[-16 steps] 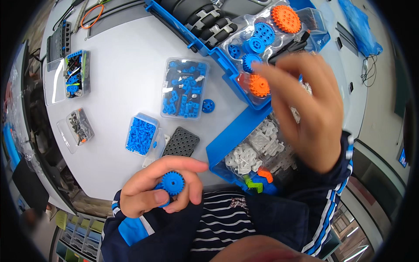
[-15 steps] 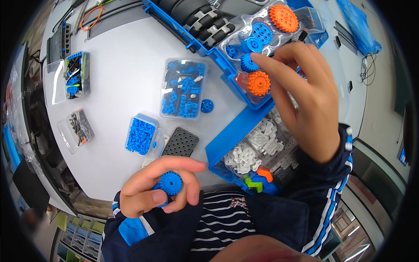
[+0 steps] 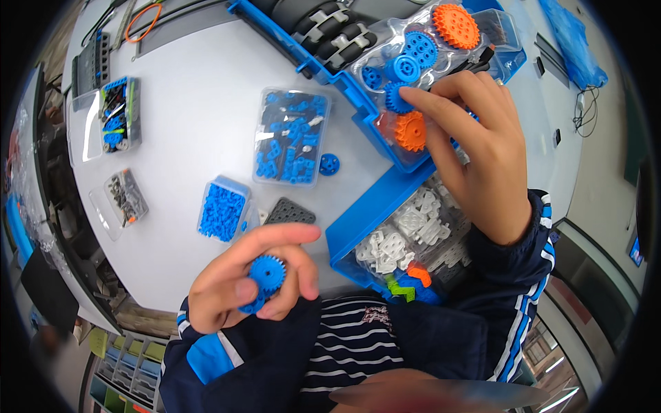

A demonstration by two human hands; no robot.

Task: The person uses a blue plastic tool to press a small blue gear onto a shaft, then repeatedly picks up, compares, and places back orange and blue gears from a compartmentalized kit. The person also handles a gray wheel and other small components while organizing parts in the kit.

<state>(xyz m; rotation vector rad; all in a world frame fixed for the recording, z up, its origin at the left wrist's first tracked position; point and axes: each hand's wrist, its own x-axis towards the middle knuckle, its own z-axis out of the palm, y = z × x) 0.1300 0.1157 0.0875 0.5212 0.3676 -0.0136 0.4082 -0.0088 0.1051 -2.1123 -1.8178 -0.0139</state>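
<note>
My left hand (image 3: 241, 279) is curled around a blue toothed gear (image 3: 267, 274). Another blue round piece shows just below that gear, partly hidden by the thumb; I cannot tell if they are joined. Over the blue case, my right hand (image 3: 478, 138) has its index fingertip against the edge of a small blue gear (image 3: 397, 98) in a clear plastic tray (image 3: 368, 58). Its thumb is apart from the index finger, and nothing shows pinched between them. Beside that gear lie an orange sprocket (image 3: 411, 131), a blue wheel hub (image 3: 403, 68) and a larger blue gear (image 3: 420, 49).
Dark roller wheels (image 3: 337, 38) fill the case's far left. White parts (image 3: 413, 224) lie in the near compartment (image 3: 348, 234). Left of it stand a clear box of blue connectors (image 3: 289, 138), a box of blue pins (image 3: 224, 208), a grey perforated plate (image 3: 290, 211) and small parts boxes (image 3: 120, 113).
The view has shifted slightly. My right index finger stays on the small blue gear, and the orange sprocket below it looks more tilted. The gear in my left hand has turned a little.
</note>
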